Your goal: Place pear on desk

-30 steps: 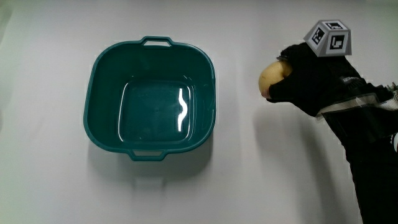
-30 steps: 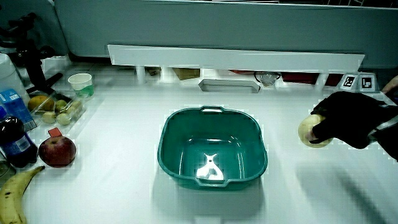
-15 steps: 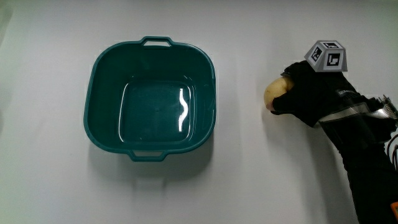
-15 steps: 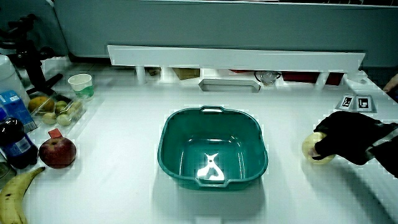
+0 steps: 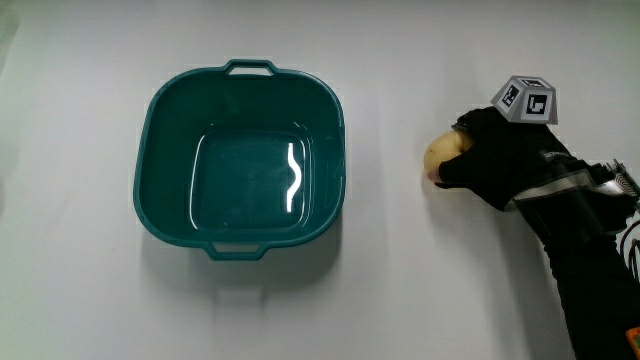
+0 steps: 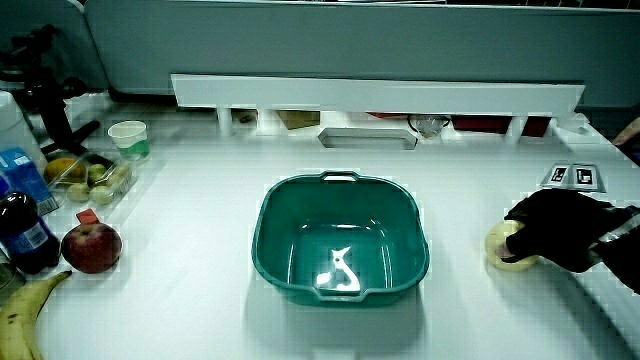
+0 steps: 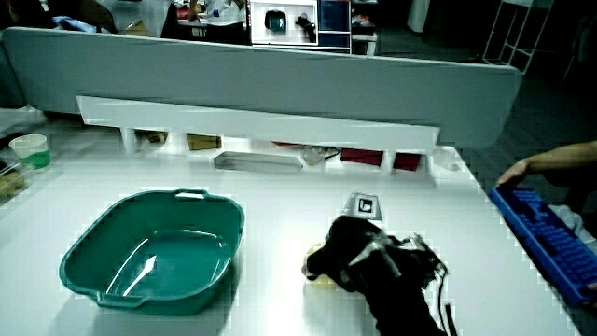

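A pale yellow pear [image 5: 442, 156] rests on the white desk [image 5: 400, 290] beside the teal basin [image 5: 241, 157]. The gloved hand [image 5: 492, 160] lies over it with fingers wrapped around the fruit, a patterned cube [image 5: 525, 99] on its back. In both side views the pear [image 6: 503, 247] [image 7: 317, 274] sits low on the table under the hand [image 6: 555, 230] [image 7: 350, 248]. The basin [image 6: 341, 237] [image 7: 154, 250] holds nothing.
At the table's edge in a side view lie a red apple [image 6: 92, 246], a banana [image 6: 22, 314], a dark bottle [image 6: 24, 231], a tray of fruit [image 6: 86, 176] and a small cup [image 6: 130, 135]. A low white partition shelf [image 6: 380, 95] runs along the table.
The hand has lowered the pear down onto the desk, a little nearer to the person than before. The fingers still hold it. The basin has not moved.
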`<move>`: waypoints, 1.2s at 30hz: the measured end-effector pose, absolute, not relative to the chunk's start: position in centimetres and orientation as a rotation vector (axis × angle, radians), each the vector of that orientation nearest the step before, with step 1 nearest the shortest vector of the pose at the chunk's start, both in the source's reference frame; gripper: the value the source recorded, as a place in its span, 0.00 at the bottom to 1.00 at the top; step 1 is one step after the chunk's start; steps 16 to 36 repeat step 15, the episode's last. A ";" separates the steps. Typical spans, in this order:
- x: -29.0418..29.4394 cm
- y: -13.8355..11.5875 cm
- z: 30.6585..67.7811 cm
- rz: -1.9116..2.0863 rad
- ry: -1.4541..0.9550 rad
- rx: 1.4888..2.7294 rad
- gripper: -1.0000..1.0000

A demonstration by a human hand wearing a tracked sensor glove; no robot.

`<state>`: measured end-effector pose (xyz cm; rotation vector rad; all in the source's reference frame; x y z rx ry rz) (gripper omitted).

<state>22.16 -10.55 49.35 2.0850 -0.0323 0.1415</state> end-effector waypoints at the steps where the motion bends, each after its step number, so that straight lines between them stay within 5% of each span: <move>1: 22.2 -10.4 49.4 0.155 -0.047 2.077 0.47; 8: 22.7 -10.1 48.7 0.138 -0.037 2.058 0.28; 15: 17.4 -7.6 40.6 0.051 -0.307 2.264 0.08; 36: 17.4 -7.6 40.6 0.051 -0.307 2.264 0.08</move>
